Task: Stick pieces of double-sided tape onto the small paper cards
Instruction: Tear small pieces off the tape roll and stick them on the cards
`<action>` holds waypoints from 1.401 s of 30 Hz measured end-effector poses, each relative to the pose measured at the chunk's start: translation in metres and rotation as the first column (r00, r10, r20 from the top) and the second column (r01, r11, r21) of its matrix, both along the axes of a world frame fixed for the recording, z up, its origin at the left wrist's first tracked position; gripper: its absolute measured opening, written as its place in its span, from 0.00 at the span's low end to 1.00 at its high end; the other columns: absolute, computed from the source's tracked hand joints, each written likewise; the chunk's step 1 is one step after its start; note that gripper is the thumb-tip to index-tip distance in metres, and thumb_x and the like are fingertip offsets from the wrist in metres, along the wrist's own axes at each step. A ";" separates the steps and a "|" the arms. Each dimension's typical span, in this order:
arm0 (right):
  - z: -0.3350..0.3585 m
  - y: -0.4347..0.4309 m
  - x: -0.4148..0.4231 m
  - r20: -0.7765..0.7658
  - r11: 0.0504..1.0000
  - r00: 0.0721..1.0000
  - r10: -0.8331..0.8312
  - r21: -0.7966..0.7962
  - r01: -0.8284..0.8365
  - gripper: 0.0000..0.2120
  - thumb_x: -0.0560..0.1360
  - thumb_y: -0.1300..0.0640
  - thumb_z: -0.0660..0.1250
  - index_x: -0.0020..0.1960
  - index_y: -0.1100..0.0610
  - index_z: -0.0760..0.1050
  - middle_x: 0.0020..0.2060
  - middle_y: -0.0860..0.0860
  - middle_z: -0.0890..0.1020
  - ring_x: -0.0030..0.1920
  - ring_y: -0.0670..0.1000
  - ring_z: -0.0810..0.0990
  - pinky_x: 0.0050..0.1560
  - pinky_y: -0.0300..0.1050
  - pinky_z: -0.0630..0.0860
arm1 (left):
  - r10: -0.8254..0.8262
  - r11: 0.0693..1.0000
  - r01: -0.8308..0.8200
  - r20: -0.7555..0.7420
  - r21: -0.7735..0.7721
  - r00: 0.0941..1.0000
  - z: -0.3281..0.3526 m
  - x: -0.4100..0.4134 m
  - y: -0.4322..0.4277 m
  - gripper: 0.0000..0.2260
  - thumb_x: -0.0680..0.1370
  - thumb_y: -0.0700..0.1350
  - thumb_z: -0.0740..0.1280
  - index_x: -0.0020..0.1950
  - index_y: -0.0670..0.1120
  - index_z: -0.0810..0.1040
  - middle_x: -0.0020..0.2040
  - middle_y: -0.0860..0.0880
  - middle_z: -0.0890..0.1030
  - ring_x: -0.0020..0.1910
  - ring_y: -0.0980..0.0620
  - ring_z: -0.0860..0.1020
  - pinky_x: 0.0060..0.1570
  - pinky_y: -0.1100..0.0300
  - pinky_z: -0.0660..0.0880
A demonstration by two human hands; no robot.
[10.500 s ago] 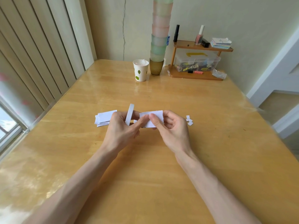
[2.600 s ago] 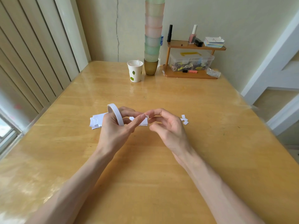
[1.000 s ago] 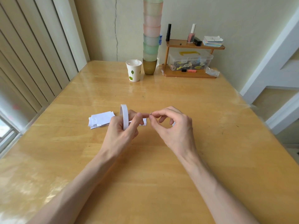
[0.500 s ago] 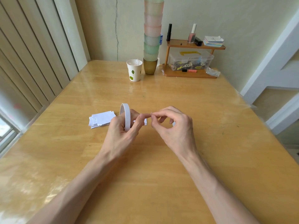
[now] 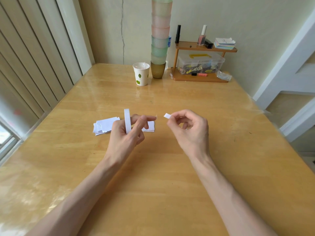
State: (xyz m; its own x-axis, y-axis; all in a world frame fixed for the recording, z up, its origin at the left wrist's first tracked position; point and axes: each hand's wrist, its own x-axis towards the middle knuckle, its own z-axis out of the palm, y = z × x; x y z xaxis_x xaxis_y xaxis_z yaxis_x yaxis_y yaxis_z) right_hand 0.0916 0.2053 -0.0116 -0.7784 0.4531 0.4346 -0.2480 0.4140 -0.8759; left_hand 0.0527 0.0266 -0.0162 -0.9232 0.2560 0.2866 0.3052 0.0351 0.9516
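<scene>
Your left hand (image 5: 126, 133) has its grip closed around the tape roll (image 5: 127, 120), which stands on its edge between the thumb and the curled fingers, above the counter (image 5: 153, 176). Your right hand (image 5: 190, 130) pinches a small white piece (image 5: 167, 116) between thumb and forefinger, with the other fingers curled loosely. This piece is free of the roll and hangs in the air, apart from the left hand. I cannot tell if it is tape or only its backing paper.

The paper cards lie on the counter beyond your left hand: a loose pile of cards (image 5: 105, 125) to the left of the roll, and a small stack (image 5: 150, 127) partly hidden by your fingers. I judge the task is somewhere in the middle: one piece is ready but not yet pressed on a card, and several cards wait. Which cards already carry tape, the picture does not show.

Counted: one roll, one small piece in the hand, two groups of cards. The exact number of cards is not clear, because they overlap.
</scene>
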 end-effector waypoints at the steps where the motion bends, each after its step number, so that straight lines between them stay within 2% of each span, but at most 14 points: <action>1: 0.000 0.004 -0.001 0.027 1.000 0.999 -0.025 -0.014 0.025 0.06 0.72 0.63 0.75 0.40 0.53 0.83 0.35 0.43 0.84 0.35 0.43 0.80 0.36 0.36 0.70 | 0.013 1.000 -0.013 0.011 0.005 1.000 -0.001 -0.001 -0.001 0.16 0.85 0.51 0.63 0.50 0.44 0.86 0.28 0.38 0.65 0.37 0.33 0.67 0.31 0.62 0.63; 3: -0.004 0.017 -0.005 0.114 0.993 0.990 -0.081 0.097 0.071 0.05 0.74 0.61 0.74 0.41 0.52 0.83 0.38 0.44 0.84 0.38 0.45 0.81 0.39 0.37 0.73 | 0.028 0.999 -0.029 0.027 0.016 0.999 0.000 -0.002 -0.002 0.16 0.85 0.50 0.63 0.50 0.42 0.86 0.30 0.37 0.66 0.35 0.36 0.66 0.30 0.64 0.63; 6: -0.015 0.039 -0.010 0.262 0.897 0.939 -0.222 0.432 0.091 0.03 0.75 0.56 0.74 0.43 0.50 0.83 0.46 0.47 0.80 0.46 0.50 0.81 0.43 0.46 0.76 | 0.054 0.998 -0.055 0.040 0.025 0.998 0.002 -0.003 -0.003 0.16 0.86 0.50 0.63 0.51 0.41 0.86 0.31 0.37 0.67 0.32 0.42 0.63 0.30 0.63 0.62; 8: -0.020 0.048 -0.011 0.320 0.844 0.904 -0.283 0.531 0.077 0.04 0.74 0.57 0.75 0.47 0.49 0.84 0.48 0.47 0.78 0.50 0.51 0.79 0.43 0.45 0.72 | 0.077 0.997 -0.078 0.061 0.025 0.995 0.001 -0.005 -0.003 0.18 0.86 0.49 0.63 0.51 0.35 0.83 0.28 0.49 0.72 0.29 0.48 0.63 0.29 0.64 0.62; 10: -0.022 0.051 -0.011 0.332 0.823 0.889 -0.314 0.562 0.081 0.06 0.73 0.58 0.77 0.47 0.49 0.83 0.47 0.47 0.77 0.51 0.52 0.78 0.43 0.44 0.68 | 0.100 0.994 -0.103 0.071 0.027 0.992 0.001 -0.007 -0.004 0.18 0.86 0.48 0.63 0.51 0.33 0.81 0.29 0.55 0.75 0.27 0.52 0.63 0.29 0.65 0.63; 19: -0.027 0.053 -0.014 0.236 0.760 0.874 -0.425 0.618 0.203 0.07 0.75 0.52 0.77 0.44 0.51 0.80 0.42 0.49 0.79 0.49 0.55 0.78 0.41 0.49 0.71 | 0.159 0.986 -0.163 0.091 0.038 0.983 0.005 -0.011 -0.007 0.17 0.85 0.44 0.62 0.50 0.29 0.79 0.34 0.58 0.80 0.26 0.51 0.63 0.27 0.63 0.61; 23: -0.029 0.057 -0.014 0.239 0.725 0.857 -0.456 0.658 0.202 0.03 0.77 0.59 0.74 0.50 0.52 0.83 0.46 0.51 0.80 0.52 0.57 0.79 0.41 0.46 0.69 | 0.166 0.985 -0.170 0.096 0.036 0.982 0.004 -0.012 -0.007 0.16 0.85 0.44 0.63 0.51 0.31 0.80 0.33 0.57 0.79 0.27 0.51 0.62 0.27 0.63 0.61; 27: -0.030 0.052 -0.017 0.223 0.779 0.903 -0.368 0.603 0.169 0.10 0.75 0.63 0.73 0.53 0.52 0.84 0.47 0.50 0.80 0.51 0.56 0.81 0.44 0.47 0.73 | 0.177 0.982 -0.181 0.088 0.047 0.980 0.003 -0.015 -0.010 0.13 0.84 0.44 0.63 0.51 0.37 0.84 0.32 0.47 0.72 0.28 0.49 0.61 0.27 0.62 0.59; 31: -0.032 0.027 -0.025 0.204 0.805 0.964 -0.172 0.593 0.018 0.08 0.75 0.58 0.76 0.54 0.51 0.85 0.49 0.48 0.81 0.51 0.53 0.80 0.53 0.48 0.75 | 0.180 0.982 -0.185 0.107 0.040 0.978 0.003 -0.017 -0.011 0.14 0.84 0.43 0.63 0.48 0.35 0.82 0.28 0.52 0.74 0.27 0.51 0.62 0.26 0.63 0.60; 34: -0.034 0.005 -0.036 0.237 0.774 0.972 0.002 0.614 -0.151 0.11 0.76 0.54 0.76 0.58 0.52 0.85 0.54 0.48 0.82 0.57 0.54 0.78 0.60 0.50 0.73 | 0.187 0.979 -0.195 0.117 0.056 0.975 0.002 -0.021 -0.014 0.14 0.84 0.43 0.64 0.43 0.36 0.79 0.32 0.45 0.77 0.26 0.51 0.62 0.26 0.63 0.59; 36: -0.037 -0.006 -0.045 0.267 0.733 0.961 0.068 0.640 -0.229 0.13 0.78 0.51 0.75 0.61 0.53 0.85 0.56 0.48 0.83 0.59 0.54 0.77 0.62 0.52 0.72 | 0.191 0.978 -0.200 0.120 0.066 0.974 0.001 -0.022 -0.015 0.14 0.83 0.42 0.63 0.44 0.34 0.78 0.34 0.50 0.80 0.27 0.51 0.62 0.26 0.63 0.59; 38: -0.039 -0.011 -0.054 0.294 0.708 0.952 0.081 0.655 -0.263 0.14 0.78 0.49 0.74 0.61 0.54 0.85 0.58 0.48 0.83 0.61 0.55 0.76 0.62 0.53 0.70 | 0.199 0.976 -0.209 0.132 0.064 0.971 0.001 -0.023 -0.015 0.14 0.83 0.43 0.63 0.45 0.33 0.79 0.29 0.53 0.77 0.27 0.50 0.62 0.26 0.62 0.59; 40: -0.039 -0.014 -0.059 0.272 0.700 0.960 0.068 0.673 -0.240 0.12 0.76 0.49 0.76 0.56 0.54 0.87 0.54 0.48 0.85 0.58 0.55 0.77 0.57 0.51 0.70 | 0.200 0.975 -0.211 0.141 0.067 0.970 0.002 -0.022 -0.015 0.13 0.83 0.43 0.64 0.47 0.34 0.80 0.27 0.52 0.73 0.27 0.50 0.62 0.27 0.62 0.58; 42: -0.041 -0.014 -0.060 0.188 0.667 0.981 0.053 0.724 -0.175 0.07 0.75 0.51 0.77 0.49 0.54 0.88 0.48 0.48 0.86 0.52 0.56 0.79 0.49 0.49 0.69 | 0.194 0.975 -0.206 0.137 0.081 0.971 0.003 -0.023 -0.015 0.13 0.83 0.44 0.64 0.44 0.38 0.82 0.32 0.38 0.72 0.27 0.49 0.62 0.27 0.61 0.59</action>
State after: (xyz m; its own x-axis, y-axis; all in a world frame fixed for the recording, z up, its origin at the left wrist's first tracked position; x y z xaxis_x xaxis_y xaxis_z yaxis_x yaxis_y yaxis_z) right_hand 0.0311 0.1915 -0.0526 -0.8806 -0.0615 0.4699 -0.2389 0.9139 -0.3282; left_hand 0.0297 0.0112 -0.0130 -0.9834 0.0403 0.1770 0.1768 -0.0082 0.9842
